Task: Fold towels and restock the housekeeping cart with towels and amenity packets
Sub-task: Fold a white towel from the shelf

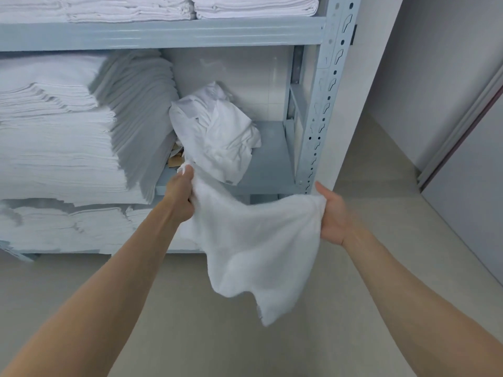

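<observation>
Grey metal shelving [174, 32] is seen against a pale wall, standing on a beige floor [206, 336], with a slotted upright post [324, 104] at its right end. Folded white towels [255, 6] are laid in flat piles on the top shelf, and a tall stack of folded white linen [60, 131] is packed onto the left part of the middle shelf, with more folded linen [68, 227] stored on the shelf below it. A crumpled white cloth bundle [217, 131] is set on the bare right part of the middle shelf, just beside the tall stack, and scraps of brown cardboard [175, 156] are glimpsed between the two. In front of the shelving, a white hand towel [253, 240] is held up in the air between both hands, unfolded and slightly blurred. One upper corner is gripped by the left hand [181, 194], whose fingers are curled around the bunched fabric. The opposite corner is pinched by the right hand [333, 213], with the thumb laid on top of the edge and the fingers closed behind the cloth. The rest of the towel is left hanging loosely below the hands, sagging toward the floor in a rumpled drape.
</observation>
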